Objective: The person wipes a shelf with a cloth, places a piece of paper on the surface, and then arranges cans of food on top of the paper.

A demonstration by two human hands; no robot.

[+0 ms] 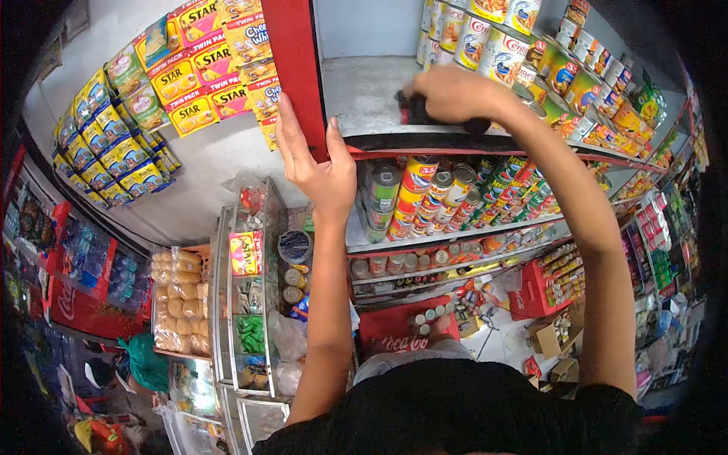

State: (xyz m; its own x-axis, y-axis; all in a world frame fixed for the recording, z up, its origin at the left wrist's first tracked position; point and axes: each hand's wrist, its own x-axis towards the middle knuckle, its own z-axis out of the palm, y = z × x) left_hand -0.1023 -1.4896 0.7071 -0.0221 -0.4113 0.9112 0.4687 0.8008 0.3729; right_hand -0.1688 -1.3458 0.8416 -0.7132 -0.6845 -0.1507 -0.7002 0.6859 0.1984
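Note:
My left hand grips the lower part of a red shelf post, fingers on its left side and thumb on its right. On the grey top shelf, my right hand is closed on a dark rag pressed against the surface near the front edge. Motion blurs this hand, and part of the rag is hidden beneath it. Large white-labelled cans stand stacked just behind and to the right of my right hand.
Lower shelves hold rows of cans. Hanging snack packs cover the left wall. Below are a glass cabinet, packed bread, a red Coca-Cola crate with cans on it, and open cardboard boxes on the floor.

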